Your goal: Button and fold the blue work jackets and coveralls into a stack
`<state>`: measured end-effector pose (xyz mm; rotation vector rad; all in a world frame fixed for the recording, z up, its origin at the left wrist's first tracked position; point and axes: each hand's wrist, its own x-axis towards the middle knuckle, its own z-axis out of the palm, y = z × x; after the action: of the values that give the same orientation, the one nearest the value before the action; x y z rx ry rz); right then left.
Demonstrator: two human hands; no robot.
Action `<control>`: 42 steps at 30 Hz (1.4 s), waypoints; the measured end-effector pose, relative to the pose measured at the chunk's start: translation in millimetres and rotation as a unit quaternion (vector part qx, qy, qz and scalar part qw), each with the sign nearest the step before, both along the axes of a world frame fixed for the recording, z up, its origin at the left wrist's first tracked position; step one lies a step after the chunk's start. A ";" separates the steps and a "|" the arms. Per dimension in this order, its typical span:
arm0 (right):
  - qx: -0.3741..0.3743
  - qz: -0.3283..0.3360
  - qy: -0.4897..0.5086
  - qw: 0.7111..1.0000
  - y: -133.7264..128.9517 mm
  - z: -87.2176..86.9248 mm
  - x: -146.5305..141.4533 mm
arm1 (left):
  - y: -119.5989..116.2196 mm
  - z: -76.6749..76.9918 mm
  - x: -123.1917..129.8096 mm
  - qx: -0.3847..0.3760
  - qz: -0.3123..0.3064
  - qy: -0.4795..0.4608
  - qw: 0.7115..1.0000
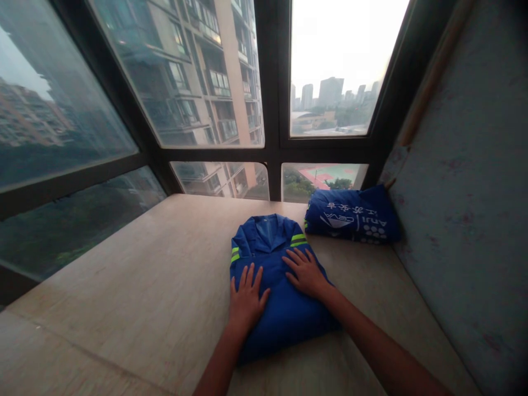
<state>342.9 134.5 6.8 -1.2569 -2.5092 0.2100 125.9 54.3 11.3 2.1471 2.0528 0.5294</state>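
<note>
A blue work jacket [284, 322] lies folded into a rough rectangle on the stone-like ledge, its collar toward the window. Yellow-green and grey stripes cross both of its shoulders. My left hand [247, 297] rests flat on the jacket's left part, fingers spread. On the upper right part, just below the striped shoulder, my right hand [306, 273] lies palm down with its fingers apart. Neither hand grips the cloth.
Another folded blue garment [350, 215] with white lettering sits in the far right corner, against the patterned wall [462, 209]. Dark window frames [272, 77] border the pale ledge [165, 286] at the back and left. Buildings show outside.
</note>
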 end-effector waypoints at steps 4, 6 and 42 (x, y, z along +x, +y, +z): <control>0.005 -0.004 0.006 1.000 -0.8 -14.2 -1.1 | -4.3 -25.8 -6.9 0.030 0.012 0.036 0.999; 0.001 -0.008 0.007 1.000 -3.5 -16.3 -0.6 | -5.7 -27.7 -7.8 0.032 0.011 0.051 0.998; 0.011 0.192 0.010 0.981 -75.9 -18.9 130.1 | -68.4 2.2 -117.4 0.067 -0.403 0.157 0.899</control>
<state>473.0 58.6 -12.1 -0.7453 -2.7072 0.2805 8.5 -14.1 13.5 3.0187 1.0318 0.2118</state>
